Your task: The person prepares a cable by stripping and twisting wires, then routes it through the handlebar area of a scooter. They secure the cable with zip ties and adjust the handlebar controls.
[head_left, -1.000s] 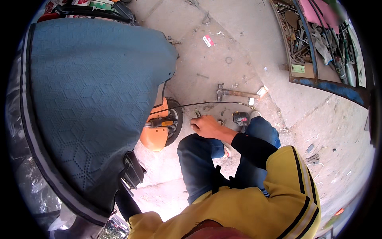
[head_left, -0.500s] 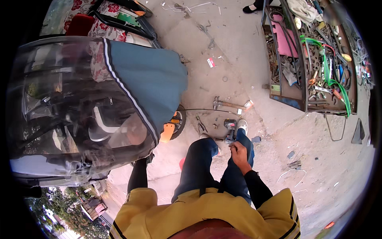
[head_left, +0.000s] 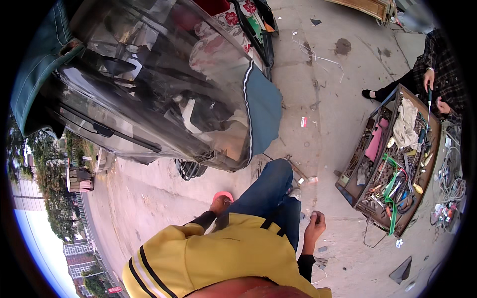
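Note:
My left hand (head_left: pixel 220 204) is low beside my left thigh, its fingers closed at a round pinkish-red object (head_left: pixel 224 194); most of that object is hidden, so its kind is unclear. To the right of my knees, my right hand (head_left: pixel 314 227) is raised with curled fingers, and anything inside them is too small to make out. Beyond my knees lies part of a hammer's wooden handle (head_left: pixel 299 172) on the ground. The vehicle with a clear plastic cover (head_left: pixel 194 99) and blue-green front panel (head_left: pixel 267 111) stands ahead on the left.
A metal toolbox (head_left: pixel 355 194) full of hand tools stands on the right. Behind it, another person's hand (head_left: pixel 429 78) holds a long screwdriver (head_left: pixel 429 107). A tangle of wires (head_left: pixel 451 184) lies at far right, and a dark flat scrap (head_left: pixel 400 270) near the lower right.
My view has turned left and my body has twisted. The left hand has come down to the pinkish-red object. My right hand has moved away from the cordless drill, which my legs now hide.

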Motion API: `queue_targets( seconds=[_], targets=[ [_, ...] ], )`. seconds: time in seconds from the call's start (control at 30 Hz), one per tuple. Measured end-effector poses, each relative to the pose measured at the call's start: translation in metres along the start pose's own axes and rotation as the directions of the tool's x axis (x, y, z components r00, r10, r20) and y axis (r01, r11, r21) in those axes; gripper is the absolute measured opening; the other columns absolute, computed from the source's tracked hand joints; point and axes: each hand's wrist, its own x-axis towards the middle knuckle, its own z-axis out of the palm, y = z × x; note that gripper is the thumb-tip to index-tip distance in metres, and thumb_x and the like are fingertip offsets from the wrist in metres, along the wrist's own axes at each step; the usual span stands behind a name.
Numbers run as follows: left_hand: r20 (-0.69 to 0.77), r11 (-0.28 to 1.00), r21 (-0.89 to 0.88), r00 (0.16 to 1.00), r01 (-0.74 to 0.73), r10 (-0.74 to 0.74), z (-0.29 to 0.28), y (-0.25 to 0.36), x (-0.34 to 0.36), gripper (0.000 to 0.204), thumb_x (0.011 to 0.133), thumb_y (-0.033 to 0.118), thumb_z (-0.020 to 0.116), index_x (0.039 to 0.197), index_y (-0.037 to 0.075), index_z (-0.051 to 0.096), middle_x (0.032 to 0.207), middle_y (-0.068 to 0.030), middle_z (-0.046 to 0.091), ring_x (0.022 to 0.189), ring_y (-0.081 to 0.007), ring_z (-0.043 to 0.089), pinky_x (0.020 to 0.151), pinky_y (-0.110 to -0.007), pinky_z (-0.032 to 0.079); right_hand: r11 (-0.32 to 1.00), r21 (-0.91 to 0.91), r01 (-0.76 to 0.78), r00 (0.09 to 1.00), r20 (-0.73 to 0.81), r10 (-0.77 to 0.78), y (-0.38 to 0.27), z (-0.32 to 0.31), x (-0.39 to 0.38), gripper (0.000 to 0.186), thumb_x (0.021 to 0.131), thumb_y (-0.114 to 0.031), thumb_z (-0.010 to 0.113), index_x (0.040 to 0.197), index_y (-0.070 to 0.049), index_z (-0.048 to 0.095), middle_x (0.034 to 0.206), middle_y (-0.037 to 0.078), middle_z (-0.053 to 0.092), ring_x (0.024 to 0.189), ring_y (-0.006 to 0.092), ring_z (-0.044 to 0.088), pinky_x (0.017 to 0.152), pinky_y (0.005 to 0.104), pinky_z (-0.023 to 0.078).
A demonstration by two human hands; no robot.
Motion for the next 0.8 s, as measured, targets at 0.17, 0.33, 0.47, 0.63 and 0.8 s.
queue_targets(
  seconds=[0.17, 0.33, 0.47, 0.63, 0.8],
  targets=[
    [0.013, 0.982, -0.15, 0.993, 0.116, -0.116, 0.044, -0.015, 0.001, 0.034, 0.097, 0.03, 0.065, 0.115, 0.003, 0.073, 0.106, -0.0252, 0.076, 0.101, -0.0416, 0.074, 0.088, -0.05, 0.058, 0.921, 0.041, 0.386, 0.915, 0.113, -0.388, -0.158, 0.059, 0.112, 0.014, 0.104, -0.01, 0.066, 0.104, 0.003, 0.071, 0.089, 0.007, 0.067, 0.075, 0.0125, 0.058, 0.066, 0.0283, 0.047],
    [0.13, 0.946, -0.261, 0.978, 0.191, -0.162, 0.069, 0.059, 0.022, 0.028, 0.096, 0.023, 0.068, 0.115, 0.004, 0.073, 0.108, -0.023, 0.077, 0.103, -0.039, 0.075, 0.088, -0.047, 0.059, 0.77, 0.195, 0.608, 0.735, 0.231, -0.638, -0.317, 0.14, 0.194, 0.018, 0.101, -0.007, 0.069, 0.116, 0.001, 0.071, 0.099, 0.009, 0.067, 0.077, 0.0153, 0.059, 0.065, 0.0286, 0.047],
    [0.111, 0.856, -0.434, 0.96, 0.28, -0.258, 0.063, 0.139, 0.034, 0.028, 0.096, 0.022, 0.068, 0.116, 0.004, 0.073, 0.107, -0.0219, 0.077, 0.103, -0.0369, 0.075, 0.088, -0.045, 0.059, 0.726, 0.378, 0.574, 0.603, 0.405, -0.687, -0.401, 0.222, 0.256, 0.038, 0.099, -0.01, 0.072, 0.136, -0.002, 0.066, 0.117, 0.012, 0.064, 0.084, 0.0174, 0.061, 0.067, 0.0294, 0.049],
    [0.114, 0.758, -0.531, 0.919, 0.378, -0.379, 0.054, 0.23, 0.044, 0.027, 0.096, 0.021, 0.068, 0.116, 0.004, 0.074, 0.107, -0.0206, 0.077, 0.103, -0.0342, 0.075, 0.088, -0.043, 0.058, 0.714, 0.429, 0.554, 0.464, 0.553, -0.692, -0.458, 0.268, 0.3, 0.05, 0.098, -0.011, 0.072, 0.146, -0.005, 0.06, 0.129, 0.014, 0.061, 0.087, 0.0203, 0.062, 0.071, 0.032, 0.052],
    [0.081, 0.663, -0.62, 0.875, 0.419, -0.477, 0.041, 0.3, 0.058, 0.027, 0.096, 0.02, 0.068, 0.117, 0.003, 0.074, 0.106, -0.0192, 0.077, 0.103, -0.0315, 0.075, 0.089, -0.041, 0.058, 0.799, 0.409, 0.441, 0.333, 0.752, -0.569, -0.492, 0.283, 0.341, 0.046, 0.097, -0.009, 0.071, 0.142, -0.003, 0.063, 0.126, 0.016, 0.065, 0.085, 0.0223, 0.066, 0.071, 0.0331, 0.055]
  ],
)
